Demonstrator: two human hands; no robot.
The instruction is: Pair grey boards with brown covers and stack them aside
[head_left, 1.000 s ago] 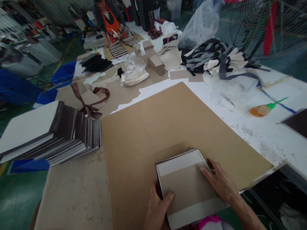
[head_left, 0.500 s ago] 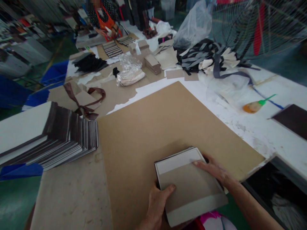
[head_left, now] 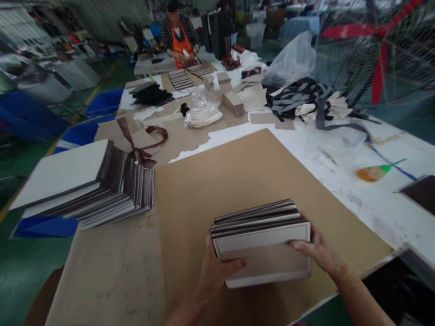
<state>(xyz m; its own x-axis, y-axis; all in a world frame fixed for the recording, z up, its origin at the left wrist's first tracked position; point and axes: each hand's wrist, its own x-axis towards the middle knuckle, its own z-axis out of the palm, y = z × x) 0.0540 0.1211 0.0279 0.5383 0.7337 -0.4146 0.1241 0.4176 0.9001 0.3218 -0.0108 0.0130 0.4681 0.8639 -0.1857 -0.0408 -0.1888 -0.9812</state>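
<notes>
Between my two hands is a stack of flat panels (head_left: 265,258), dark along the edges, with a pale beige face turned toward me. The stack is tipped up, its lower end near the brown board (head_left: 217,181) on the table; whether it touches is hard to tell. My left hand (head_left: 217,267) is closed round its left side, thumb across the front panel. On the right side my right hand (head_left: 316,246) grips it the same way, thumb on the front face. Fingers behind the stack are hidden. A larger pile of similar panels (head_left: 102,181) leans at the table's left edge.
Brown ribbon (head_left: 141,149) lies beyond the pile. A clear plastic bag (head_left: 204,111), dark strips (head_left: 299,99) and an orange bottle with a green tip (head_left: 374,173) sit farther back. A large fan (head_left: 380,40) stands at right. A person in an orange apron (head_left: 181,45) stands at the far end.
The held stack has been tilted up from lying flatter, so several panel edges now show along its top. Both hands keep hold of it. The view has shifted left.
</notes>
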